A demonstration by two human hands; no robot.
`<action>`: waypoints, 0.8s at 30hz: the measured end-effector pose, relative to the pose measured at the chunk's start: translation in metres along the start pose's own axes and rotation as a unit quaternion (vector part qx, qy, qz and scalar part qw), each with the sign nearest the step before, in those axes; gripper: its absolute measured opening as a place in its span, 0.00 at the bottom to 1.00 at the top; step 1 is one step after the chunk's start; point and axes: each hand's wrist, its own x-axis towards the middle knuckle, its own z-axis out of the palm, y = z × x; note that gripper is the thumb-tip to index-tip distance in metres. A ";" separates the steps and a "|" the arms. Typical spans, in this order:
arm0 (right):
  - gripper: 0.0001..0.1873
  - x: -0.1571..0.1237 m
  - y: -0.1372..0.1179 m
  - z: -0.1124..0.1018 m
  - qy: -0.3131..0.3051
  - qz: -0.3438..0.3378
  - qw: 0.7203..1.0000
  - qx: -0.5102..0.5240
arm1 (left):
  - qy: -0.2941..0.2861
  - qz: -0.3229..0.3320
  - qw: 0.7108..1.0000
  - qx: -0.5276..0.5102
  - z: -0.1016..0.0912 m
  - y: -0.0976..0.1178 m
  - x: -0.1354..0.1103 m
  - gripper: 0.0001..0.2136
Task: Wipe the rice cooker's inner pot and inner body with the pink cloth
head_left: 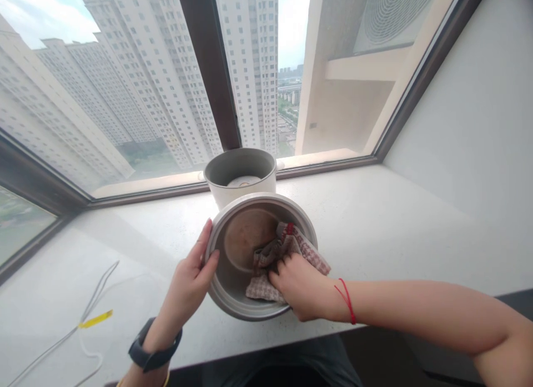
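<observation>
A round metal rice cooker pot (245, 240) is tilted toward me over the white windowsill, its inside facing up. My left hand (195, 267) grips its left rim, thumb inside and fingers along the outer wall. Inside the pot, my right hand (302, 281) is closed on a red-and-white checked cloth (308, 248), which presses against the lower right wall. Part of the cloth hangs over the right rim. Just behind the pot stands the white rice cooker body (222, 194), lidless, with the heating plate (244, 181) showing at its bottom.
The windowsill (375, 220) stretches along brown-framed windows (220, 70). At the left lies a thin cord (89, 306) with a yellow tag (96, 318). A white wall (470, 109) closes off the right side. The sill's front edge runs below my hands.
</observation>
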 end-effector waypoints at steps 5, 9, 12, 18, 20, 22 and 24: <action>0.27 0.000 -0.006 -0.001 0.001 -0.014 1.000 -0.001 | -0.018 -0.035 0.999 -0.016 -0.010 0.012 0.017 0.43; 0.27 0.009 -0.030 0.010 0.034 0.024 0.999 0.008 | 0.071 -0.100 0.992 -0.024 0.023 -0.009 -0.025 0.44; 0.28 0.018 -0.045 0.013 0.053 0.061 0.995 0.054 | 0.093 -0.122 0.986 -0.059 0.057 -0.040 -0.067 0.45; 0.33 0.028 -0.058 0.003 0.059 0.076 0.987 0.126 | 0.198 -0.067 0.976 -0.055 0.070 -0.059 -0.077 0.39; 0.33 0.028 -0.058 0.003 0.069 0.065 0.985 0.146 | 0.174 -0.063 0.980 -0.073 0.059 -0.051 -0.062 0.38; 0.33 0.025 -0.054 0.005 0.078 0.052 0.985 0.147 | 0.139 -0.063 0.983 -0.100 0.046 -0.042 -0.047 0.38; 0.32 0.019 -0.048 0.009 0.078 0.042 0.988 0.125 | 0.121 -0.047 0.986 -0.109 0.034 -0.034 -0.035 0.37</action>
